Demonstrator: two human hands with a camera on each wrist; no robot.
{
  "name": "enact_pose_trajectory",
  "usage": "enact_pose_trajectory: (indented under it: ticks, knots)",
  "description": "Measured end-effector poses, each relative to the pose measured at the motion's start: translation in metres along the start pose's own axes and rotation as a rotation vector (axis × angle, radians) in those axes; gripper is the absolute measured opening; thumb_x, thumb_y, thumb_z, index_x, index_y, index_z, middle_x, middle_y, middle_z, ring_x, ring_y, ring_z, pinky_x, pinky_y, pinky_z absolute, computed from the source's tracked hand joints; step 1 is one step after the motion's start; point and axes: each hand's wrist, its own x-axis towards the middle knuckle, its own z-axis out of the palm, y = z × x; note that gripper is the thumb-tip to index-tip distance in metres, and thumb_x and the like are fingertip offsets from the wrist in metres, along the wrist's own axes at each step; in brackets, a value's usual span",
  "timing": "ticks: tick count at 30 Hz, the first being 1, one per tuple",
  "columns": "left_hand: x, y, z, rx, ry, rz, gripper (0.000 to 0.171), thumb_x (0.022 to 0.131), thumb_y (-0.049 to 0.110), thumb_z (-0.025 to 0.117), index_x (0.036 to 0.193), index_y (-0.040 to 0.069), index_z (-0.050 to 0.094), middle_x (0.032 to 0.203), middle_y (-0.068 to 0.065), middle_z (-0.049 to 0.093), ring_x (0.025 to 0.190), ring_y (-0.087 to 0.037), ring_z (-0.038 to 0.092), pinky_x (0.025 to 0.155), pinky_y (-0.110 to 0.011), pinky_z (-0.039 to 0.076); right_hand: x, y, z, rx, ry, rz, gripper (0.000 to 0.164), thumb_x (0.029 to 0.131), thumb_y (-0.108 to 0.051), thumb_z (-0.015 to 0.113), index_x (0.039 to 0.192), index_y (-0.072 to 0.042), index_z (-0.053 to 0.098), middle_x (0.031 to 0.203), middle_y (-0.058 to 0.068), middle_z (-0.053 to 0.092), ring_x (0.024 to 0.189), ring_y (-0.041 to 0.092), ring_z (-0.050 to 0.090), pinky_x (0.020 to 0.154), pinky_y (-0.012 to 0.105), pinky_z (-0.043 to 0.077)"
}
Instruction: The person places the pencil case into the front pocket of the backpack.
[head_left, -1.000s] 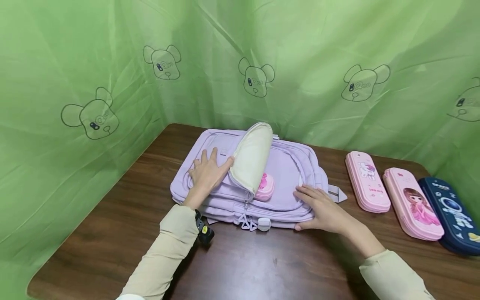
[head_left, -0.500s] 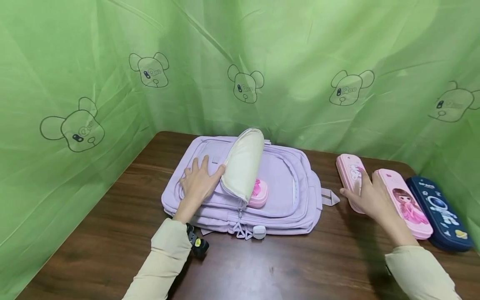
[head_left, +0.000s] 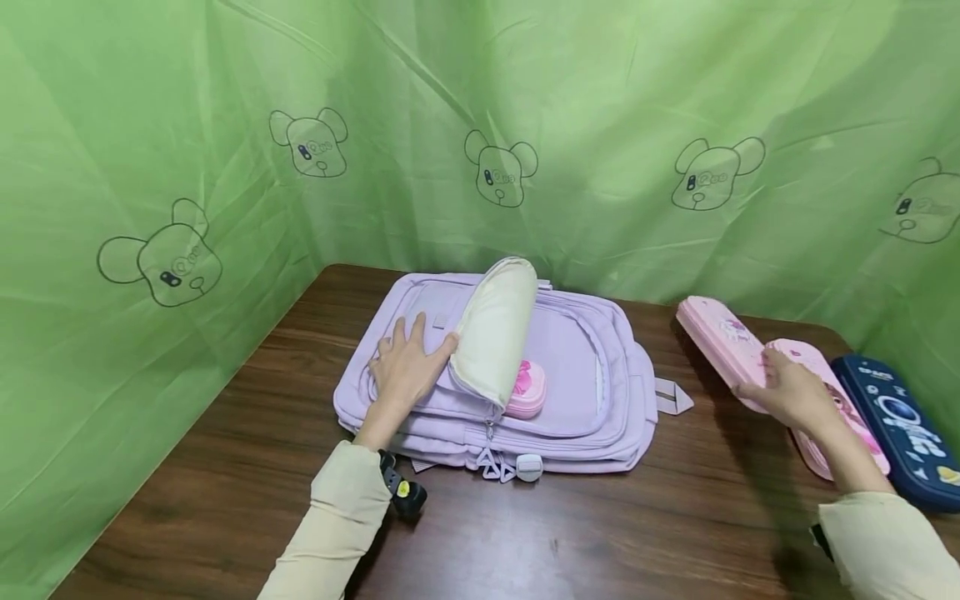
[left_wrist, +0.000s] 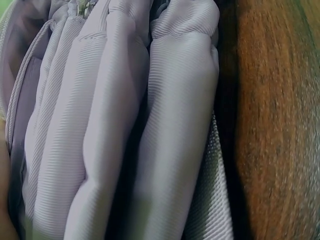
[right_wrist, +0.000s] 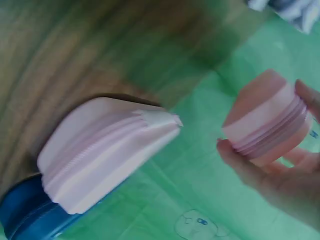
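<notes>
Over the desk (head_left: pixel 555 542), right hand (head_left: pixel 797 395) grips case (head_left: pixel 722 337), likely light, stiff, best held crosswise; left hand (head_left: pixel 406 367), spread, touches bag (head_left: pixel 564 354).

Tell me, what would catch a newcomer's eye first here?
Probably the lilac backpack on the brown table, its cream-lined flap raised above a half-hidden pink case. Next, over to the right, the right hand grips a long pink case. Behind everything hangs a bright green curtain with cartoon animal heads.
</notes>
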Motion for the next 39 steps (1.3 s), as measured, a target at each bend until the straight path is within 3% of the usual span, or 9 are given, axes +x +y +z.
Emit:
enact_pose_trajectory:
  ticks: [6,10,13,15,17,19,21,25,39]
  knots:
    - [0.000,-0.001,-0.001,0.000,0.024,0.001,0.085,0.082,0.075,0.030,0.148,0.021,0.026,0.150,-0.017,0.021,0.126,-0.047,0.027,0.093,-0.065,0.023,-0.002,-0.023,-0.016,0.140,0.040,-0.168,0.075,0.083,-0.019,0.071,0.141,0.006,0.029,0.126,0.041,0.038,0.110,0.055,0.038,0.083,0.064,0.030]
    - [0.002,-0.001,-0.002,-0.006,0.020,0.006,0.086,0.082,0.074,0.031,0.148,0.020,0.026,0.150,-0.018,0.020,0.125,-0.047,0.027,0.093,-0.065,0.024,-0.006,-0.044,-0.007,0.246,0.000,-0.265,0.076,0.081,-0.018,0.073,0.145,-0.011,0.032,0.130,0.029,0.044,0.103,0.034,0.047,0.080,0.038,0.037]
    - [0.002,-0.001,-0.001,-0.014,0.011,0.006,0.086,0.082,0.074,0.032,0.149,0.020,0.025,0.150,-0.018,0.019,0.125,-0.047,0.027,0.093,-0.064,0.024,-0.007,-0.055,0.002,0.263,-0.022,-0.365,0.076,0.077,-0.015,0.077,0.143,-0.014,0.037,0.132,0.020,0.046,0.106,0.014,0.046,0.081,0.019,0.034]
    - [0.002,-0.001,-0.001,-0.014,0.012,0.005,0.086,0.082,0.074,0.032,0.149,0.020,0.025,0.150,-0.018,0.019,0.125,-0.047,0.027,0.093,-0.064,0.024,-0.006,-0.060,0.008,0.253,-0.054,-0.439,0.076,0.075,-0.014,0.079,0.141,-0.013,0.040,0.133,0.017,0.047,0.111,0.008,0.044,0.087,0.012,0.030]
    - [0.002,-0.001,0.000,-0.010,0.017,0.004,0.086,0.082,0.074,0.032,0.148,0.020,0.025,0.150,-0.018,0.020,0.125,-0.047,0.028,0.093,-0.064,0.024,-0.004,-0.064,0.013,0.234,-0.102,-0.500,0.075,0.074,-0.014,0.079,0.139,-0.010,0.042,0.136,0.017,0.044,0.120,0.013,0.041,0.091,0.007,0.023]
    - [0.002,-0.001,0.001,-0.005,0.023,0.008,0.085,0.083,0.074,0.031,0.148,0.020,0.026,0.150,-0.018,0.020,0.125,-0.046,0.028,0.093,-0.064,0.025,-0.002,-0.067,0.017,0.208,-0.128,-0.531,0.074,0.073,-0.013,0.080,0.137,-0.009,0.045,0.137,0.019,0.043,0.122,0.024,0.041,0.097,0.013,0.025]
    - [0.002,-0.001,0.001,0.002,0.027,0.013,0.085,0.083,0.073,0.031,0.148,0.020,0.026,0.150,-0.018,0.021,0.124,-0.046,0.029,0.092,-0.064,0.025,0.001,-0.071,0.021,0.177,-0.137,-0.542,0.071,0.072,-0.011,0.079,0.136,-0.009,0.047,0.138,0.022,0.039,0.121,0.040,0.041,0.101,0.031,0.031]
    - [0.002,-0.001,0.002,0.021,0.031,0.016,0.084,0.083,0.073,0.030,0.148,0.020,0.027,0.149,-0.018,0.022,0.123,-0.046,0.031,0.091,-0.063,0.027,0.007,-0.077,0.028,0.138,-0.118,-0.540,0.068,0.072,-0.005,0.078,0.134,-0.006,0.049,0.132,0.027,0.040,0.113,0.046,0.044,0.087,0.059,0.035]
    - [0.002,0.000,0.004,0.034,0.037,0.012,0.083,0.084,0.072,0.031,0.148,0.020,0.027,0.149,-0.018,0.021,0.123,-0.046,0.030,0.092,-0.064,0.027,0.035,-0.094,0.042,0.018,-0.130,-0.573,0.066,0.074,0.001,0.074,0.134,-0.004,0.049,0.135,0.035,0.035,0.119,0.054,0.035,0.092,0.063,0.031]
